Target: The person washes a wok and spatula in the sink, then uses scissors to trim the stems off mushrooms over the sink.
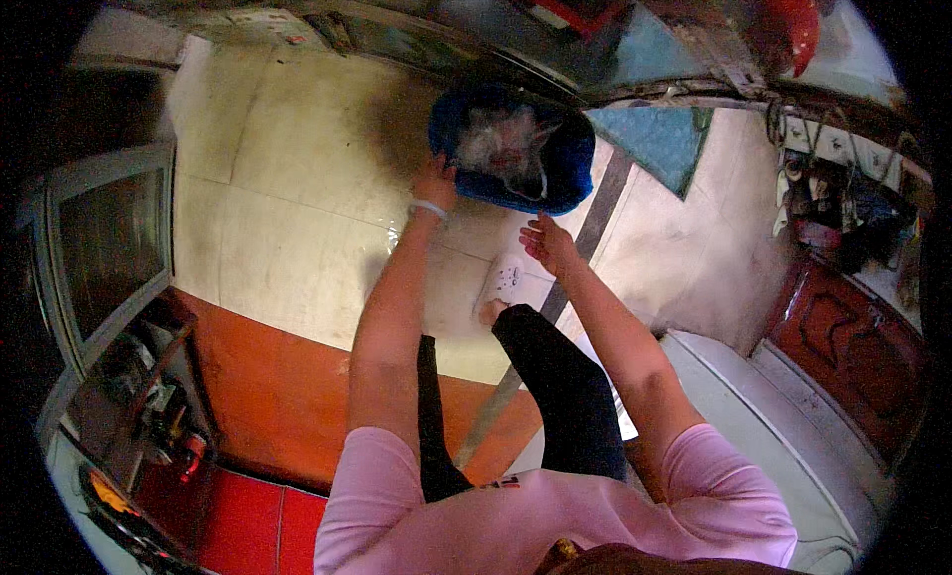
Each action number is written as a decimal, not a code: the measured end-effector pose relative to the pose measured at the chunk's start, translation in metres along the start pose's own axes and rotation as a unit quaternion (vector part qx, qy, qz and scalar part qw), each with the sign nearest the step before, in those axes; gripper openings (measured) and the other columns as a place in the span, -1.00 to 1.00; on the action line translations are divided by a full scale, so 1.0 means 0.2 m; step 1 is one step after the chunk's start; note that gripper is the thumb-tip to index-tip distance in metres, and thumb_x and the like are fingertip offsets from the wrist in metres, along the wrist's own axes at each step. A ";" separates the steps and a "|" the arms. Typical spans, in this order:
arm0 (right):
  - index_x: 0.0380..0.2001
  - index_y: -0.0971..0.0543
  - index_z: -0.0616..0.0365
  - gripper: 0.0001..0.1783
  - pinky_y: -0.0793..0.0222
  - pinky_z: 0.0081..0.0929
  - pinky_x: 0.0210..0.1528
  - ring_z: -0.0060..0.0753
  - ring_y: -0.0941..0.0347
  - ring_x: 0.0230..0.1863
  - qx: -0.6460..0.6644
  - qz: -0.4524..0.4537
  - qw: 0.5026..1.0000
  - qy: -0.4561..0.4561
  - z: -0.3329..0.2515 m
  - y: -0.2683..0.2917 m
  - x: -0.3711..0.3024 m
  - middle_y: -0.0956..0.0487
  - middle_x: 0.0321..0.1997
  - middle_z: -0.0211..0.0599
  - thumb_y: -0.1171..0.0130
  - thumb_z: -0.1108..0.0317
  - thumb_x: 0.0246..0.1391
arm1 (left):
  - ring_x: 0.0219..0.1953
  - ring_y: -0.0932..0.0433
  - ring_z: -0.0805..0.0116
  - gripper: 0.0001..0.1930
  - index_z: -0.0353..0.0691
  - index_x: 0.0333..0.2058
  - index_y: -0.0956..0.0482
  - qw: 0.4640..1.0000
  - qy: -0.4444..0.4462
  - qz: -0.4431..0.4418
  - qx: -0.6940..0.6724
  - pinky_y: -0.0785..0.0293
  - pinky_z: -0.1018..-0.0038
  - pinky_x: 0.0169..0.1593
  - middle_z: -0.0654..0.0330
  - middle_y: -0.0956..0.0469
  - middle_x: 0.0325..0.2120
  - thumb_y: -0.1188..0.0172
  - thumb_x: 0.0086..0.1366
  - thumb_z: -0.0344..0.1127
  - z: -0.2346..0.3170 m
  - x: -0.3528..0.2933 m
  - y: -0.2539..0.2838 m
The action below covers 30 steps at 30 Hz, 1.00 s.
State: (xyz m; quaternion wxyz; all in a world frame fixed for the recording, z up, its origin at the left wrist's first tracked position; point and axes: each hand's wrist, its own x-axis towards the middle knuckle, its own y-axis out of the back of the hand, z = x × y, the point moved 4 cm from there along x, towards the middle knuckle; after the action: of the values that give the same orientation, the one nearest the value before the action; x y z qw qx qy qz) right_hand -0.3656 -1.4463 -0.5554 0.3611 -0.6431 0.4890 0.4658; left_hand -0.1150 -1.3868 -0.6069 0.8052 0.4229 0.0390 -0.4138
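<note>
"What's the floor like?"
"Mostly pale tiles, with a dark strip running across and an orange part at lower left."
"And on it?"
"A white clog, worn on a foot. Whether the blue tub rests there too or hangs just above, I can't tell."

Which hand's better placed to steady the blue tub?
Left, probably: the left hand is at the left rim of the blue tub; the right hand is open by its near edge.

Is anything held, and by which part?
The left hand touches the blue tub at its left side; whether it grips cannot be told. The open right hand holds nothing.
</note>
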 end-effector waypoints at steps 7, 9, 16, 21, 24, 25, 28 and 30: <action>-0.39 -0.39 0.14 -0.58 -0.30 -0.51 -0.69 -0.36 -0.39 -0.69 -0.100 0.141 0.971 0.165 -0.03 0.31 0.29 -0.41 -0.70 -0.31 0.11 -0.04 0.08 | -0.27 -0.43 -0.05 -0.61 -0.33 -0.13 -0.45 0.995 -0.103 0.015 -0.006 -0.29 0.15 -0.09 -0.06 -0.49 -0.38 -0.12 0.04 -0.29 0.10 -0.22 -0.27; -0.53 -0.39 0.14 -0.65 -0.24 -0.53 -0.74 -0.43 -0.35 -0.74 0.000 0.211 0.970 0.119 -0.08 0.42 0.26 -0.38 -0.72 -0.32 0.07 0.06 0.04 | -0.34 -0.45 -0.02 -0.65 -0.35 -0.19 -0.47 0.997 -0.063 -0.043 -0.001 -0.31 0.14 -0.16 -0.03 -0.51 -0.48 -0.12 0.02 -0.33 0.20 -0.38 -0.29; -0.59 -0.41 0.13 -0.69 -0.12 -0.64 -0.72 -0.53 -0.28 -0.74 -0.110 0.226 0.958 0.137 -0.22 1.16 0.17 -0.41 -0.68 -0.36 0.03 0.10 -0.02 | -0.34 -0.47 0.14 -0.73 -0.20 -0.19 -0.45 0.944 -0.052 -0.169 -0.277 -0.39 0.34 -0.25 0.05 -0.51 -0.45 -0.10 0.10 -0.29 0.32 -0.36 -0.47; -0.20 -0.45 0.00 -0.53 -0.15 -0.48 -0.29 -0.54 -0.28 -0.32 -0.041 0.350 0.910 0.218 -0.32 1.30 -0.01 -0.40 -0.26 -0.43 0.02 -0.09 -0.08 | -0.19 -0.45 0.14 -0.75 -0.18 -0.16 -0.39 0.942 -0.179 0.020 -0.283 -0.37 0.33 -0.13 0.04 -0.46 -0.25 -0.01 0.14 -0.39 0.39 0.21 -0.74; -0.16 -0.43 0.18 -0.64 -0.17 -0.52 -0.09 -0.43 -0.31 -0.15 -0.104 0.386 0.816 0.418 -0.39 1.25 -0.15 -0.43 -0.15 -0.32 0.08 0.21 0.02 | -0.16 -0.43 0.12 -0.70 -0.20 -0.14 -0.38 0.963 -0.157 -0.049 -0.215 -0.35 0.31 -0.11 0.00 -0.44 -0.18 -0.03 0.11 -0.33 0.52 0.46 -0.91; -0.16 -0.43 0.25 -0.69 -0.19 -0.48 -0.01 -0.40 -0.31 -0.08 -0.109 0.383 0.790 0.467 -0.41 1.18 -0.21 -0.43 -0.13 -0.28 0.09 0.35 0.03 | -0.16 -0.44 0.12 -0.71 -0.20 -0.16 -0.40 0.965 -0.175 -0.050 -0.187 -0.36 0.30 -0.12 0.01 -0.45 -0.18 -0.04 0.11 -0.31 0.53 0.54 -0.98; -0.21 -0.45 0.24 -0.74 -0.19 -0.48 0.01 -0.38 -0.32 -0.07 -0.166 0.255 0.767 0.565 -0.55 0.79 -0.30 -0.44 -0.12 -0.28 0.11 0.50 0.00 | -0.20 -0.46 0.10 -0.75 -0.22 -0.24 -0.45 0.934 -0.154 -0.041 -0.321 -0.37 0.29 -0.15 0.00 -0.46 -0.22 -0.05 0.09 -0.28 0.35 0.95 -1.24; -0.23 -0.46 0.22 -0.74 -0.20 -0.48 0.01 -0.35 -0.34 -0.08 -0.272 0.172 0.719 0.615 -0.60 0.55 -0.31 -0.44 -0.12 -0.25 0.13 0.56 -0.03 | -0.24 -0.47 0.08 -0.78 -0.22 -0.30 -0.47 0.933 -0.152 -0.036 -0.324 -0.38 0.28 -0.19 0.00 -0.47 -0.26 -0.07 0.08 -0.27 0.35 1.04 -1.25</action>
State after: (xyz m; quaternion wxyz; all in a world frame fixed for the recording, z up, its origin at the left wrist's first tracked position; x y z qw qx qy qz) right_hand -0.4484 -1.5667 -0.4601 -0.2964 -0.7635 0.5577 0.1347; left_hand -0.1739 -1.6435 -0.8094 0.8794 0.0693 0.0639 -0.4666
